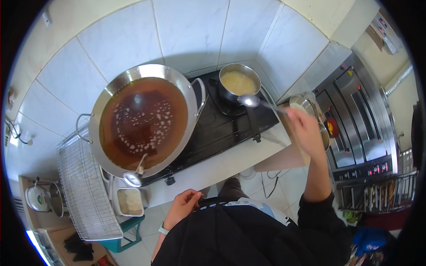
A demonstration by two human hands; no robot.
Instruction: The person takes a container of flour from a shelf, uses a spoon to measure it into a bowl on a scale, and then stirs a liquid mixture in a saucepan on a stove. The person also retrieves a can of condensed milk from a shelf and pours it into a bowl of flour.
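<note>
In the head view, a metal spoon (249,101) is clasped by the right hand (306,132), its bowl positioned by the near rim of a small pot (239,68). The left hand (183,205) is held apart, near the waist; whether anything is gripped cannot be told. Left of the pot, a wide pan (148,71) is filled with brown liquid.

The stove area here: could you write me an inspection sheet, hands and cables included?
Surface: black stovetop with a pale counter edge along its near side.
Job's things: spoon at the small pot, which holds pale yellow contents; wide pan of brown liquid, dial gauge at its near rim.
Clutter: wire rack and rectangular container, left.
Hands: right hand grips the spoon; left hand by the waist, grip unclear.
Cables: dark cable on the floor.
Surroundings: tiled wall; steel oven, right.
</note>
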